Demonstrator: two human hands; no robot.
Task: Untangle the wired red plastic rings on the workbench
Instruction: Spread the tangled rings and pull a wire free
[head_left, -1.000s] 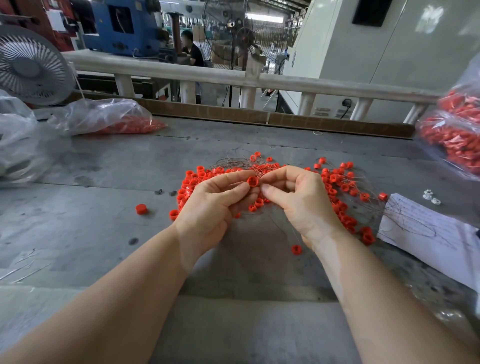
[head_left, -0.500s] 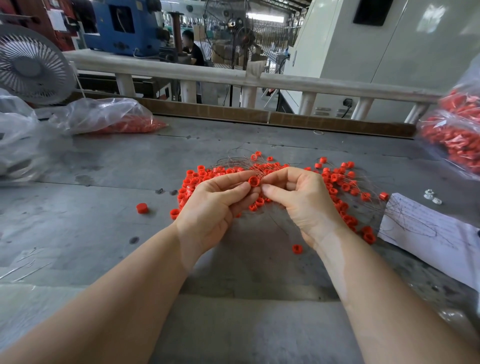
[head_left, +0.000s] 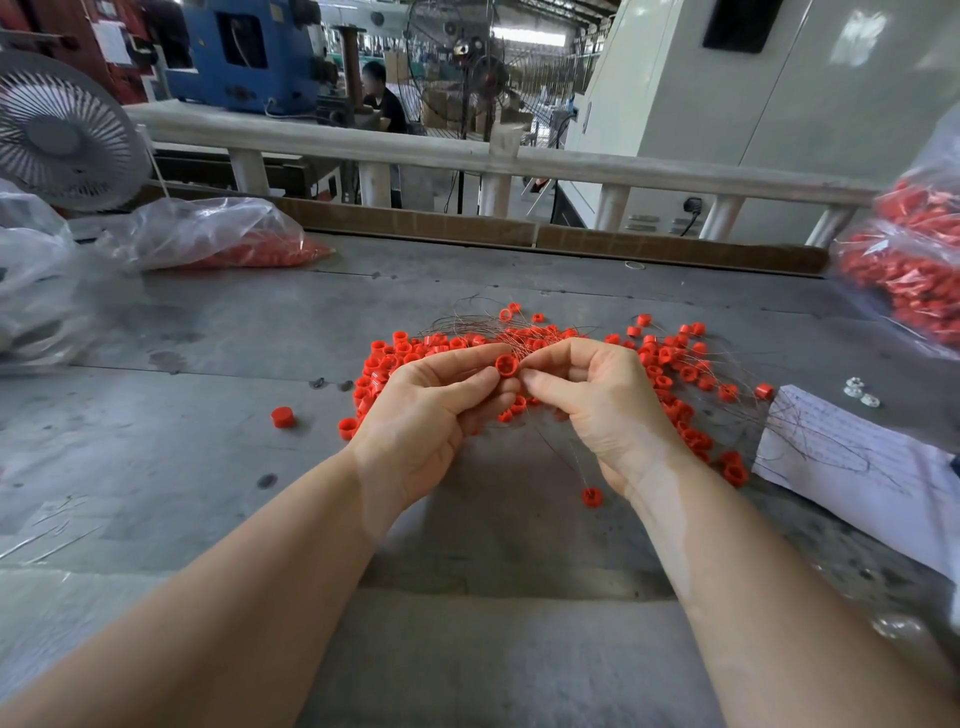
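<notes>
light: bright, even daylight | shadows: soft | focus: sharp centre | edges: wide-angle bowing, slight blur

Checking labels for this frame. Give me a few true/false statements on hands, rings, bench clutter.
1. The left hand pinches a red ring. True.
2. The right hand lies flat on the workbench. False: it is raised, fingers curled at the wires beside that ring.
3. A lone red cap sits left of the ring pile. True.
4. The paper sheet lies at the left edge. False: it is on the right.
5. The fan stands at far left. True.
</notes>
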